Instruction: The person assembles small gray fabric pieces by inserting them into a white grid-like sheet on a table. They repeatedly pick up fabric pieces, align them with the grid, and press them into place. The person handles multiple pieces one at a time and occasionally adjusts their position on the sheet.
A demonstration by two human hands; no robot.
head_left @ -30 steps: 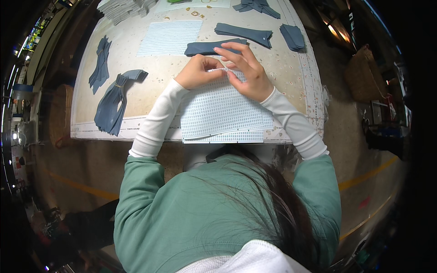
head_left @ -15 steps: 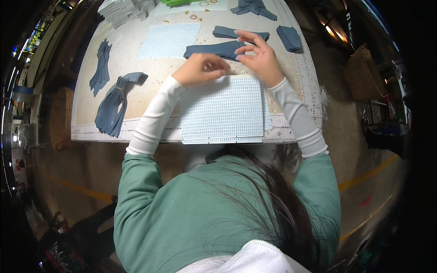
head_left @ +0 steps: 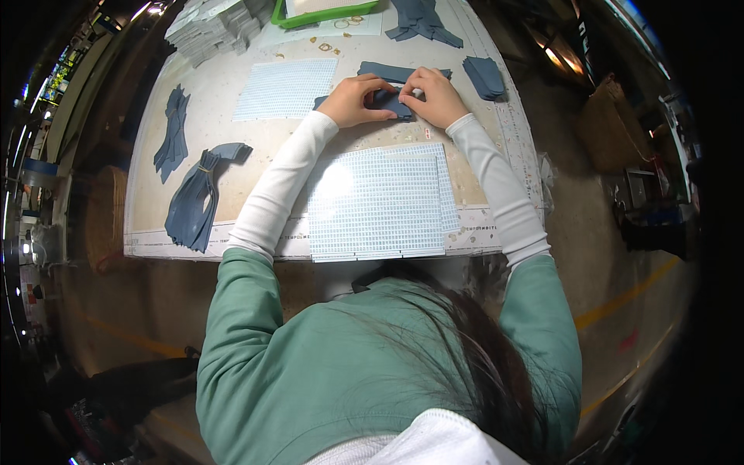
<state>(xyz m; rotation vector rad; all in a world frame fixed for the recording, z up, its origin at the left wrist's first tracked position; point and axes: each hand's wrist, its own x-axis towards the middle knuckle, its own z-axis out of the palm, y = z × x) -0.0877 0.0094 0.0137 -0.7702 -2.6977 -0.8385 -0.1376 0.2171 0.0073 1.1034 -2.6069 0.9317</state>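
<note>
Both my hands meet over a stack of blue-grey fabric pieces in the middle of the table. My left hand curls around the stack, thumb on the near side and fingers at the far side. At the stack's right end, my right hand is closed in a pinch; whatever lies between its fingertips is hidden. Another stack of fabric strips lies just beyond. Closer to me, overlapping sheets of small printed labels lie at the near table edge. One small loose label is below my right hand.
Another label sheet lies left of my hands. A tied fabric bundle and a loose one are at the left. More fabric lies at the right and far side. Paper stacks and a green tray stand at the back.
My left hand has left the label sheets' far edge and closed around the fabric stack. My right hand, spread and raised before, has come down beside it into a pinch. The view has shifted slightly.
</note>
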